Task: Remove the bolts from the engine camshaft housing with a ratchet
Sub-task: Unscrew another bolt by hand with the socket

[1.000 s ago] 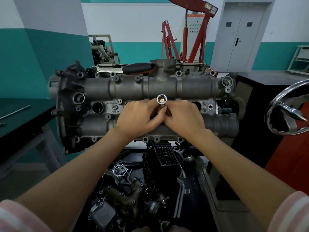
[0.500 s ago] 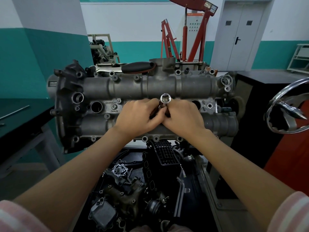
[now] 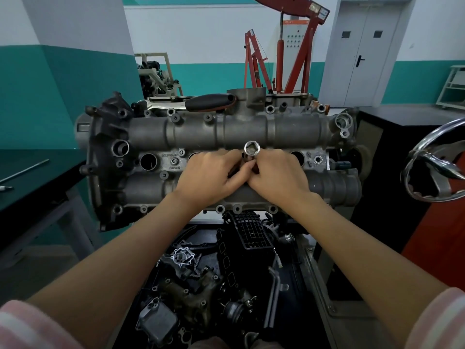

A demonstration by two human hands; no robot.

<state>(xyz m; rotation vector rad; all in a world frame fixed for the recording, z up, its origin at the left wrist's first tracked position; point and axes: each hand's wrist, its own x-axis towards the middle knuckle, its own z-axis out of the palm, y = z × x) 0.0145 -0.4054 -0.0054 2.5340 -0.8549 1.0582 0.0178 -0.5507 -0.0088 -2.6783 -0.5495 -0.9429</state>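
- Camshaft housing (image 3: 226, 132): grey cast metal, lying lengthwise across the view, with round bores and bolt bosses along its edges.
- Socket (image 3: 252, 148): shiny silver, open hex end facing the camera, standing over the housing's middle.
- Ratchet handle (image 3: 211, 101): black, lying along the far edge.

Red engine hoist (image 3: 289, 46) stands beside grey door (image 3: 362, 51).

Dark green workbench (image 3: 37, 177) at left, thin metal rod (image 3: 25, 170) flat on top.
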